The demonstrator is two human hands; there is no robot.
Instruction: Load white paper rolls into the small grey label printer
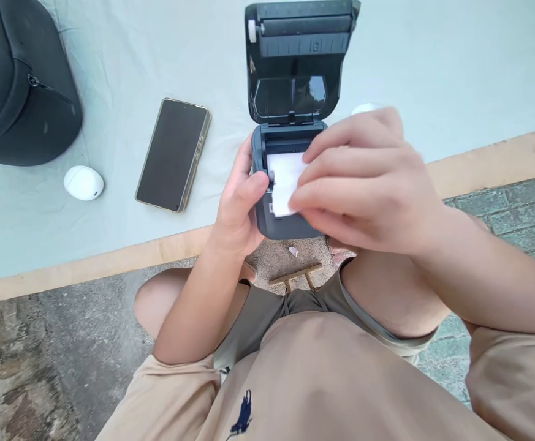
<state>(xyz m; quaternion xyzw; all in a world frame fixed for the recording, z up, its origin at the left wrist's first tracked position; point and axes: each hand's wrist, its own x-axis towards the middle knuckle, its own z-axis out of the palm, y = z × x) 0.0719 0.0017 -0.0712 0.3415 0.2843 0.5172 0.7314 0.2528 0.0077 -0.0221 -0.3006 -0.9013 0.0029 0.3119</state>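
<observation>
A small dark label printer is held at the table's near edge with its lid swung up, showing a roller along the lid's far end. My left hand is closed around the printer's left side, thumb on the rim. Over the printer's open bay, my right hand pinches a piece of white paper. The paper's right part is hidden behind my fingers, so I cannot tell whether it belongs to a roll.
On the cloth-covered table lie a phone and a white rounded case. A black zippered bag stands at the far left. Another white object is partly hidden behind my right hand.
</observation>
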